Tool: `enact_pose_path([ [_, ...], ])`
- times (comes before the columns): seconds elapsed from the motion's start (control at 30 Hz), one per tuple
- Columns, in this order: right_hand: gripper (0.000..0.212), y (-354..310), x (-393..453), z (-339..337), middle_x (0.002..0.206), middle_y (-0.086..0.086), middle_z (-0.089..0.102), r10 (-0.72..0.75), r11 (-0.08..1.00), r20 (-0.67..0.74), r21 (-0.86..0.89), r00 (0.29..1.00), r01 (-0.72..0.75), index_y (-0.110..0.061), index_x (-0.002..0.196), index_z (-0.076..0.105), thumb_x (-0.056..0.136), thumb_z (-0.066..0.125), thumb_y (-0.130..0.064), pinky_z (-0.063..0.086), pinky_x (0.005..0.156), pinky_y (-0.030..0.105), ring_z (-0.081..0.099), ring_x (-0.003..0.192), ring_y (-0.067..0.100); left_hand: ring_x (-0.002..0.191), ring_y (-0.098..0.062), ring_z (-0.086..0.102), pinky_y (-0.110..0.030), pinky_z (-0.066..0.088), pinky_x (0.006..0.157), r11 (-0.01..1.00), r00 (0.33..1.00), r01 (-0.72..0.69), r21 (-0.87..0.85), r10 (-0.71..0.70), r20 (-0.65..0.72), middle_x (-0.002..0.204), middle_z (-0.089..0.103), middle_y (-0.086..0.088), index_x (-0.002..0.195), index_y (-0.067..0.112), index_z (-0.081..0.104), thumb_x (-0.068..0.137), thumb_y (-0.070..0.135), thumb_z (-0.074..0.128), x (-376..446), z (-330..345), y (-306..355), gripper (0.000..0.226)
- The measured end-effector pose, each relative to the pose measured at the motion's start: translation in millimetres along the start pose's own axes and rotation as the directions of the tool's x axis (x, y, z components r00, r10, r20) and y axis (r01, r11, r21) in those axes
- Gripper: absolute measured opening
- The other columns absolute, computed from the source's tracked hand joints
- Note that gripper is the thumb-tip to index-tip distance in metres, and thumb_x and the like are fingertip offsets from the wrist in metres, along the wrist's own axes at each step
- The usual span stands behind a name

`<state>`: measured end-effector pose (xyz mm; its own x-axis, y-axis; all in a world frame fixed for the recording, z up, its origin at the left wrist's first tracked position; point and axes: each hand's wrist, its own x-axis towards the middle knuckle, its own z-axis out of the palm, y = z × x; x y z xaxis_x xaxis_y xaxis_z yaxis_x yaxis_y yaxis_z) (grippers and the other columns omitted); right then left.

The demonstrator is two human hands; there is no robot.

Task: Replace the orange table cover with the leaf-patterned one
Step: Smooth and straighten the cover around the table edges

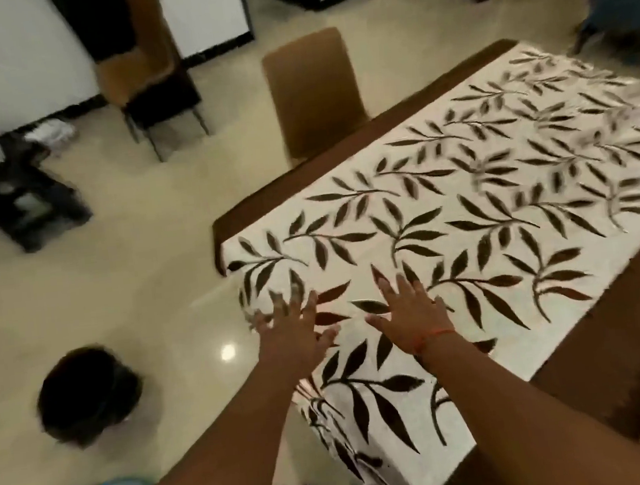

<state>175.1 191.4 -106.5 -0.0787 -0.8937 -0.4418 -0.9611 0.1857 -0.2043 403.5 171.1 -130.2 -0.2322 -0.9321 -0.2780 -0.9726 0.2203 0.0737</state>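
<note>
Table [621, 376]: leaf-patterned cover [465, 207] spread; hands [296, 331] [408, 312] flat on near edge.

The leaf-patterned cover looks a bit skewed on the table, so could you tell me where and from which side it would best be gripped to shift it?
Probably the draped near edge of the leaf-patterned cover, taken from the near end of the table: there the cloth hangs free, while on top it lies flat. Both the left hand and right hand are open, close above it.

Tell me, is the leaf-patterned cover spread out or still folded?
Spread. The leaf-patterned cover lies flat across the table, its near end draping over the edge, with both hands, left and right, open-palmed on it.
</note>
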Motion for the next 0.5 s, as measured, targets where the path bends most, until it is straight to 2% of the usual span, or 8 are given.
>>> enact_pose_path([
  [0.07,0.084,-21.0,-8.9,6.1,0.167,-0.003,-0.009,-0.103,0.994,0.037,-0.039,0.994,0.104,-0.038,0.157,0.001,0.089,0.03,-0.077,0.015,0.117,0.062,0.001,0.153,0.029,0.153,-0.033,-0.004,-0.067,-0.008,0.114,0.985,0.99,0.14,-0.097,-0.137,0.033,0.167,-0.005,-0.003,0.157,0.035,0.002,0.09,0.076,0.024,-39.8,7.6,-14.4,0.083],
  [0.1,0.083,-32.1,-13.7,10.0,0.167,-0.004,-0.008,-0.153,0.986,0.051,-0.054,0.987,0.156,-0.038,0.157,0.001,0.09,0.031,-0.076,0.014,0.118,0.062,0.0,0.153,0.029,0.153,-0.032,-0.004,-0.067,-0.007,0.115,0.974,0.98,0.198,-0.111,-0.195,0.032,0.167,-0.005,-0.003,0.157,0.034,0.0,0.091,0.076,0.024,-58.9,11.1,-21.9,0.082],
  [0.2,0.08,-64.3,-28.8,20.9,0.167,-0.002,-0.003,-0.283,0.948,0.076,-0.131,0.956,0.291,-0.038,0.157,0.004,0.091,0.032,-0.074,0.013,0.118,0.059,0.002,0.153,0.028,0.153,-0.029,-0.009,-0.066,-0.005,0.116,0.929,0.943,0.333,-0.164,-0.33,0.044,0.167,-0.011,-0.001,0.157,0.034,-0.006,0.089,0.079,0.013,-111.2,18.8,-41.4,0.083],
  [0.37,0.08,-113.0,-75.4,66.5,0.167,-0.002,-0.001,-0.443,0.858,0.148,-0.214,0.884,0.466,-0.038,0.157,0.006,0.091,0.034,-0.074,0.016,0.118,0.056,0.004,0.153,0.026,0.152,-0.029,-0.016,-0.065,-0.009,0.115,0.807,0.858,0.507,-0.302,-0.507,0.084,0.166,-0.017,0.0,0.157,0.035,-0.006,0.087,0.081,0.009,-206.9,56.1,-56.7,0.085],
  [0.5,0.082,-150.9,-126.8,124.9,0.167,0.001,0.006,-0.585,0.708,0.287,-0.274,0.758,0.651,-0.037,0.157,0.007,0.089,0.033,-0.075,0.022,0.118,0.055,0.011,0.152,0.028,0.152,-0.03,-0.015,-0.066,-0.011,0.114,0.659,0.726,0.678,-0.325,-0.67,0.155,0.165,-0.018,0.001,0.157,0.034,-0.006,0.089,0.08,0.011,-321.4,105.4,-62.6,0.084],
])
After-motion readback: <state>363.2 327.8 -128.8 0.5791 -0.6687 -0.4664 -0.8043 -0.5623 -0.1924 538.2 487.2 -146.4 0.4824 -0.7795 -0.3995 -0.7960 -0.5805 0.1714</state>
